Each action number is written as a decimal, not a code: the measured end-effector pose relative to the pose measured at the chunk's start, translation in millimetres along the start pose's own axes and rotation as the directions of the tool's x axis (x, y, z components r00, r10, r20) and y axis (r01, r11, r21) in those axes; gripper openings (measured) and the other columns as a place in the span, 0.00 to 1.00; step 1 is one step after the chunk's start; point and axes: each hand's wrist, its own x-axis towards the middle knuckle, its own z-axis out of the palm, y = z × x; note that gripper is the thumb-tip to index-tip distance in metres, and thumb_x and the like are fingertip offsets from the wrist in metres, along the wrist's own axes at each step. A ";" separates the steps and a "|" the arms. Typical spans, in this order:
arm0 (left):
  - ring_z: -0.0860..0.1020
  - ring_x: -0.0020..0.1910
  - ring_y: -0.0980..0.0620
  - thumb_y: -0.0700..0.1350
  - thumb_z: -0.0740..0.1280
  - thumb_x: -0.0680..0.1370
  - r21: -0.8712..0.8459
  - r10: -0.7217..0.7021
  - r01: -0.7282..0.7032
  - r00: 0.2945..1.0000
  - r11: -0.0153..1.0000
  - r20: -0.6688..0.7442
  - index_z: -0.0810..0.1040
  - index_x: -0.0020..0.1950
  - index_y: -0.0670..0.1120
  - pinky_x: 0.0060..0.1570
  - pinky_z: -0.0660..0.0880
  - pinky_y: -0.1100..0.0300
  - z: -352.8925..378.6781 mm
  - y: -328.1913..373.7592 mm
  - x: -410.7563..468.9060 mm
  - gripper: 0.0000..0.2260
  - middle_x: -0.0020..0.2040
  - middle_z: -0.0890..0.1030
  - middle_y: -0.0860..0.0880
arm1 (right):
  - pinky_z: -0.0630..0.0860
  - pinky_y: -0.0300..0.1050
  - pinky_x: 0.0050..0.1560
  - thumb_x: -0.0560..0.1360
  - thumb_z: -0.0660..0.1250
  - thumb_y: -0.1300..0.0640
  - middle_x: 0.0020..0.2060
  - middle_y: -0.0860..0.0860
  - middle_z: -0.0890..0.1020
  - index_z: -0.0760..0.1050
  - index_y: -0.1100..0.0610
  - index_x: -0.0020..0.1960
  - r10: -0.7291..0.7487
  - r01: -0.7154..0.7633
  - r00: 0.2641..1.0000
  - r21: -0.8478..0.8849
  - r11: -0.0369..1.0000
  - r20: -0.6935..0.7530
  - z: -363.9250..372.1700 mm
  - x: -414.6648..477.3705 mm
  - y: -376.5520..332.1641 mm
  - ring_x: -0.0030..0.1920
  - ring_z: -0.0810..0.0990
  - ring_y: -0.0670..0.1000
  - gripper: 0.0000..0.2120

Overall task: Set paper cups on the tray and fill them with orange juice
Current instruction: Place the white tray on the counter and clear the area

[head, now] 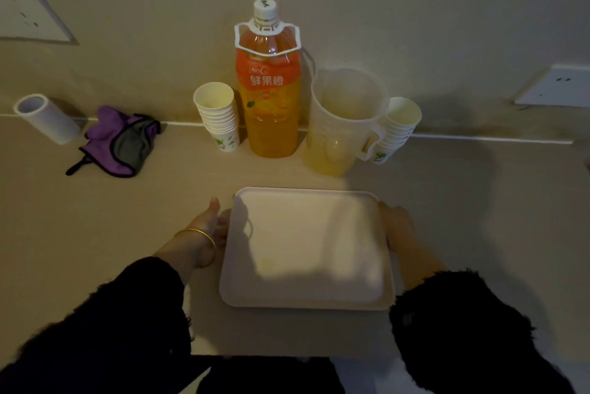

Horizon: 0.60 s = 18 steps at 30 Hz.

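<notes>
Both hands sit at the sides of the white tray (306, 302): the left hand (210, 226) has its fingers against the left rim with the thumb lifted, the right hand (396, 224) lies along the right rim, and in the dim light I cannot tell whether either grips it. The tray lies flat on the worktop (95, 218), near its front edge. By the wall, well behind the tray, one stack of paper cups (218, 115) stands just left of the capped orange juice bottle (269, 99), and a second stack (399, 128) stands behind the handle of a clear jug (343, 119) to the bottle's right.
</notes>
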 end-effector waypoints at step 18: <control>0.69 0.33 0.46 0.55 0.57 0.81 0.123 0.053 -0.054 0.999 0.991 0.010 0.72 0.41 0.41 0.32 0.67 0.57 -39.4 10.4 15.3 0.18 0.38 0.72 0.41 | 0.69 0.51 0.59 0.76 0.63 0.55 0.63 0.64 0.72 0.66 0.67 0.65 -0.046 0.044 0.999 -0.139 0.989 -0.012 41.6 -16.8 -43.4 0.63 0.72 0.62 0.22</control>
